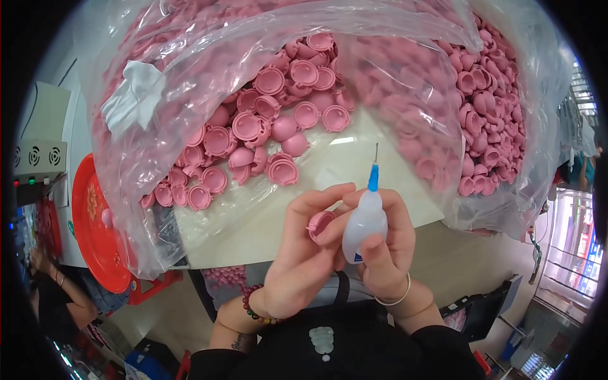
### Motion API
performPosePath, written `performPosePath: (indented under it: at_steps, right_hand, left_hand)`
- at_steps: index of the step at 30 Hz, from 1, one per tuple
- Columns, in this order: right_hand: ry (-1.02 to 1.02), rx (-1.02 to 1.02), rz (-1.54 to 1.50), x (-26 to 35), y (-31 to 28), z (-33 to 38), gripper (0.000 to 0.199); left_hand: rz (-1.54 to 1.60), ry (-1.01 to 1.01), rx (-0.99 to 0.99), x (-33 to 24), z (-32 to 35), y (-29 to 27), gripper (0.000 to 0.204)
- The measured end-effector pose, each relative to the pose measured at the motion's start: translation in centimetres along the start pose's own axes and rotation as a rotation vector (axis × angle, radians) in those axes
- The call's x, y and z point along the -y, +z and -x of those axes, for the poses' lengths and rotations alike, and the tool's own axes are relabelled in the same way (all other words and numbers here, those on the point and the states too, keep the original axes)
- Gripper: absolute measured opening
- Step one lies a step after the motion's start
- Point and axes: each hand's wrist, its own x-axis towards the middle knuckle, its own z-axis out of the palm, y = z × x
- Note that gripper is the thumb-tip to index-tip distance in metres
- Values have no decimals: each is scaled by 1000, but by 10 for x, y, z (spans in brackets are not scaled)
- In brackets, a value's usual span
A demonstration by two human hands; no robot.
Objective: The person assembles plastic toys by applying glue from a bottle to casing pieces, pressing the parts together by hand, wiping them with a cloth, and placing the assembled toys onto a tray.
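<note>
Between the fingers of my left hand (303, 266) is a small pink plastic half-shell (320, 224), its hollow side partly showing. My right hand (394, 247) grips a translucent white squeeze bottle (365, 227) with a blue needle tip (373, 178) pointing up and away from me. Both hands are close together above the near edge of the pale table (228, 240). Past them lies a loose heap of pink half-shells (253, 126), some cup side up and some dome side up, spilling from a clear plastic bag.
A second clear bag (506, 209) full of pink pieces stands at the right. Crumpled white tissue (134, 95) rests on the left bag. At far left are a red round tray (95, 240) with a pink ball (106, 218), a vented box (39, 158), and another person's arm (63, 285).
</note>
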Motion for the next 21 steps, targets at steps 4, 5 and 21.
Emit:
performPosePath:
  at_steps: [4, 5, 21]
  right_hand:
    - [-60, -9, 3, -1, 0, 0, 39]
    - [-58, -17, 10, 0, -1, 1, 39]
    - [-54, -261, 127, 9, 9, -8, 62]
  left_hand:
    - [-114, -41, -157, 4, 6, 5, 71]
    - [-107, -47, -152, 4, 6, 2, 71]
    - [-98, 179, -157, 13, 3, -15, 22]
